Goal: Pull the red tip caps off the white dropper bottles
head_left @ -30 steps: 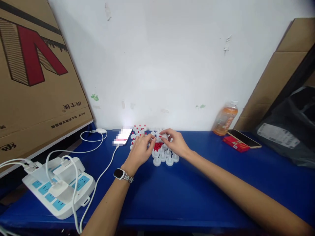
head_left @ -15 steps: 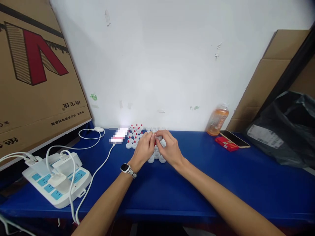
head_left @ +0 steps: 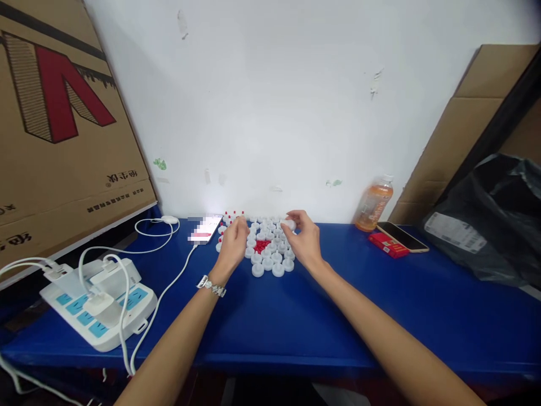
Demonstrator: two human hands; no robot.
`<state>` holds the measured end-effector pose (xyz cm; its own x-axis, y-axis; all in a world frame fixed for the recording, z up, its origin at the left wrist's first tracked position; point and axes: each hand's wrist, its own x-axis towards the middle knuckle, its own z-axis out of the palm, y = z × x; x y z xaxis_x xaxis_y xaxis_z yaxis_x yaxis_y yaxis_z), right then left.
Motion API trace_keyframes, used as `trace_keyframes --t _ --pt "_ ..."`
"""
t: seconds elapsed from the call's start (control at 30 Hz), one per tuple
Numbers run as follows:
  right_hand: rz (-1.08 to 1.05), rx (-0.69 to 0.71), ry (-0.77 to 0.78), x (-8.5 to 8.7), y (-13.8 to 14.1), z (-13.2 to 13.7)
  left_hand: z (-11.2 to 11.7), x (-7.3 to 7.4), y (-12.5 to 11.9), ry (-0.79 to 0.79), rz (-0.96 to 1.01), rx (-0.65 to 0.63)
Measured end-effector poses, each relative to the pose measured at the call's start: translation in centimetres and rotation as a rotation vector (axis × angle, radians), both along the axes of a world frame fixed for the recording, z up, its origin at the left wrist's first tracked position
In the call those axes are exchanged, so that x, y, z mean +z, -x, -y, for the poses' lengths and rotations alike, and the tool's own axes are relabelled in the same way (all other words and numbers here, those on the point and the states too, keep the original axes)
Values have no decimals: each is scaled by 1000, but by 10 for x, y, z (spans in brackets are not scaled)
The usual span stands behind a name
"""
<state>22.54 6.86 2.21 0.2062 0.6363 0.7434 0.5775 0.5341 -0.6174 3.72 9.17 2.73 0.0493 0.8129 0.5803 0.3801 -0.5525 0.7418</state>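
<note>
My left hand (head_left: 232, 242) is over the left part of a group of white plastic caps (head_left: 267, 263), its fingers pressed together. Whatever is between those fingers, if anything, is hidden. Several caps beside and behind it carry small red tips (head_left: 234, 213). My right hand (head_left: 305, 239) pinches a white cap (head_left: 288, 224) between thumb and fingers at the group's right side. Between the hands, a heap of small red tips (head_left: 262, 246) lies ringed by white caps without red on them.
A lit phone (head_left: 209, 228) on a charging cable lies left of the caps. A white power strip (head_left: 101, 316) with plugs and cables is at left. On the right are an orange drink bottle (head_left: 374, 204), a red box (head_left: 387, 246), another phone (head_left: 403, 237) and a dark plastic bag (head_left: 486, 220).
My hands were together over the caps and have moved apart. The left went left, the right moved right and now shows a white cap in its fingers. The red heap is uncovered.
</note>
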Motion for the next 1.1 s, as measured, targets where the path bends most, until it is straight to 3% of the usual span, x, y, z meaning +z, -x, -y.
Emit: trace_keyframes --t 0.13,0.23,0.37,0.57,0.73,0.87,1.1 --pt "-36 91 118 -4 4 0 -4 -11 -4 -169 -558 0" --pt "-24 82 93 -6 3 0 -7 -17 -5 -168 -698 -2" --pt "38 3 148 -9 -8 -1 -9 -13 13 -129 -641 -55" --pt "26 205 278 -3 -8 -29 -8 2 46 -75 -556 -20" --pt "276 160 378 14 22 -89 -10 4 58 2 -559 3" --pt "522 52 506 17 53 -133 -11 1 59 62 -548 -29" --pt "731 59 601 6 81 -160 -9 3 63 106 -597 92"
